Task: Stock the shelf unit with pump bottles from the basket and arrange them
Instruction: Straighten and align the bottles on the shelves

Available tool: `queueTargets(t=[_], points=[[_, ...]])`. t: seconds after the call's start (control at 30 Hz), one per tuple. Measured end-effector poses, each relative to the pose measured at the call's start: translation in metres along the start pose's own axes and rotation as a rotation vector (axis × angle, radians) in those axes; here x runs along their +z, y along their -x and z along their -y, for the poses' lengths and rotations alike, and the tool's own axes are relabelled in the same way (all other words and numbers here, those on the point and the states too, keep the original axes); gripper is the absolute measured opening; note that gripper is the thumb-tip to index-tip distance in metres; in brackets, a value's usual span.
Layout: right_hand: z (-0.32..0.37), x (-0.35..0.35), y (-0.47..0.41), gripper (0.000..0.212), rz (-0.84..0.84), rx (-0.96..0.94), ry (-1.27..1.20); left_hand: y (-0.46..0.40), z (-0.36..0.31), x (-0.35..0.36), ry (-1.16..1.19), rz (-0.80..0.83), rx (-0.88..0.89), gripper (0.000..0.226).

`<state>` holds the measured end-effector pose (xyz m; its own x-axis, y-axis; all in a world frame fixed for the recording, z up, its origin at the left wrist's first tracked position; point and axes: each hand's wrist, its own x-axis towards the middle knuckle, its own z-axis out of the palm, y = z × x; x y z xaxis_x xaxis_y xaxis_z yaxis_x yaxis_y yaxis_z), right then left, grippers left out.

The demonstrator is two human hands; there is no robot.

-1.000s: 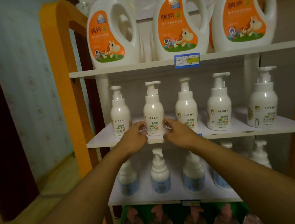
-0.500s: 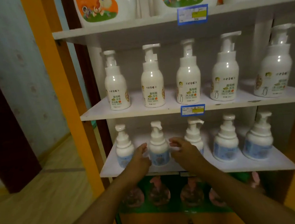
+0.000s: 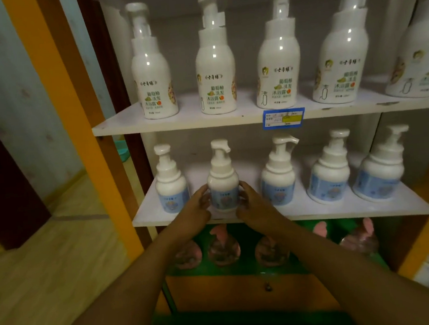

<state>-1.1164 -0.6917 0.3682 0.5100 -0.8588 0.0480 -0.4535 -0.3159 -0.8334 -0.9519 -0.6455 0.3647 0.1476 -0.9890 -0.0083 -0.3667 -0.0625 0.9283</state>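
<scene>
Where the head view looks down on the shelf unit (image 3: 230, 119), the price tag (image 3: 283, 118) on the upper board's front edge serves as landmark. Above it: five tall white pump bottles in a row, upright. Below it, on the lower board (image 3: 342, 209): five short blue-labelled pump bottles, upright, apart. Second short bottle from the left (image 3: 223, 185), below and left of the tag: held between both hands, left hand (image 3: 193, 212) pressed to its left side, right hand (image 3: 255, 208) to its right, fingers curled round the label. Further below: pink-capped clear bottles (image 3: 223, 249) in a green tray (image 3: 243, 268), blurred.
</scene>
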Motion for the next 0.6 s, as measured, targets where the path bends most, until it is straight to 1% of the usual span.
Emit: queueTargets(t=[0.23,0.37,0.47,0.5,0.53,0.57,0.6], points=[[-0.005,0.004,0.0,0.07,0.009,-0.025,-0.069,-0.002,0.003,-0.001,0.029,0.01,-0.005,0.076],[-0.006,0.006,0.0,0.07,-0.004,-0.039,-0.052,0.003,-0.003,0.004,0.037,0.028,0.015,0.081],[-0.003,0.005,0.004,0.069,-0.012,-0.043,-0.06,0.005,-0.003,0.005,0.036,0.03,0.017,0.08],[-0.002,0.005,0.007,0.067,-0.053,-0.053,-0.05,0.008,-0.004,0.007,0.01,-0.001,0.018,0.079],[-0.002,0.004,0.011,0.064,-0.129,-0.081,-0.026,0.011,-0.003,0.01,-0.008,-0.058,0.029,0.076],[-0.003,0.004,0.017,0.058,-0.215,-0.135,0.0,0.018,-0.001,0.013,-0.008,-0.138,0.064,0.068],[-0.005,0.006,0.024,0.05,-0.27,-0.193,0.006,0.025,0.003,0.016,0.018,-0.219,0.121,0.055]])
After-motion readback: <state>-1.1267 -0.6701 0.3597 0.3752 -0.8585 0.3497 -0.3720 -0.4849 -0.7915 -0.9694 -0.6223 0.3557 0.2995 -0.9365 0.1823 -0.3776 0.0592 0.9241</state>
